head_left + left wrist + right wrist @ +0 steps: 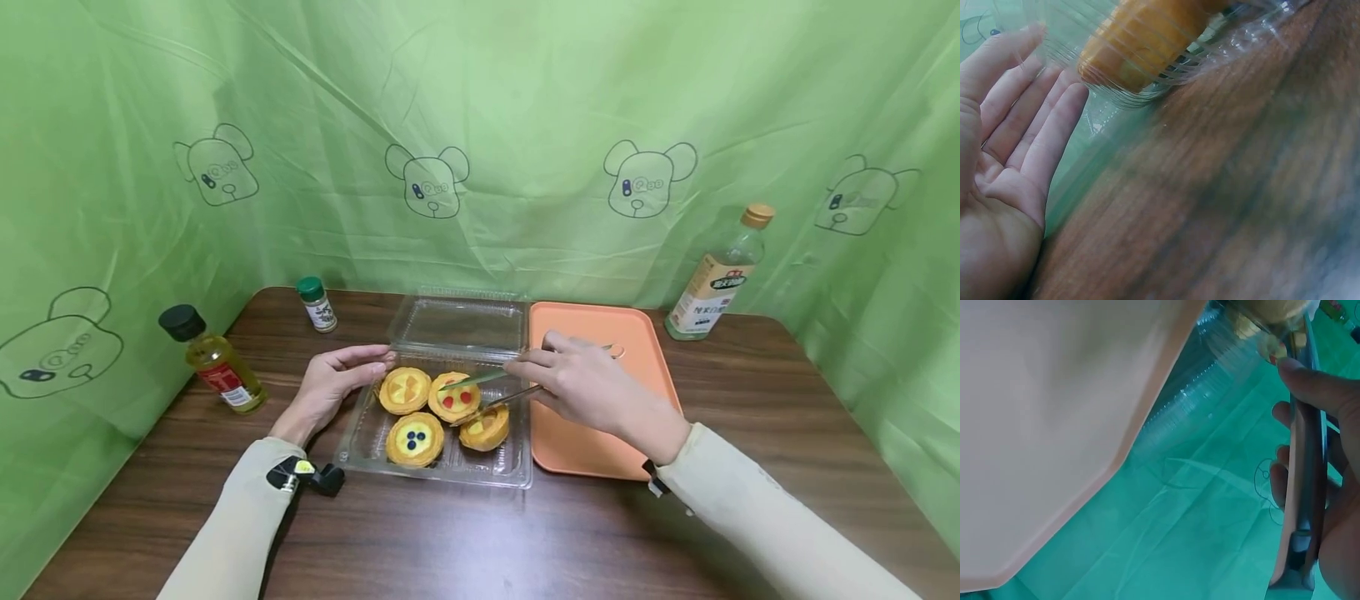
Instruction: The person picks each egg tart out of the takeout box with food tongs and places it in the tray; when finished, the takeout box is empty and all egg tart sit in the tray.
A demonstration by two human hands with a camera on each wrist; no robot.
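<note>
A clear plastic container (450, 477) holds several egg tarts. One tart has orange pieces (405, 390), one has blueberries (416, 440), and one has red pieces (447, 402). At the front right, another tart (486, 430) leans at a tilt. My left hand (341, 383) holds the container's left rim near its back corner, thumb and fingertips at the edge. My right hand (581, 379) grips metal tongs (1305, 469). Their spread tips straddle the red-topped tart, the nearer arm crossing above the tilted one.
An orange tray (603, 458) lies right of the container, whose lid (461, 323) is folded back. An oil bottle (225, 367) and a green-capped shaker (318, 305) stand left. A tall bottle (712, 287) is back right. Green cloth (517, 83) surrounds the table.
</note>
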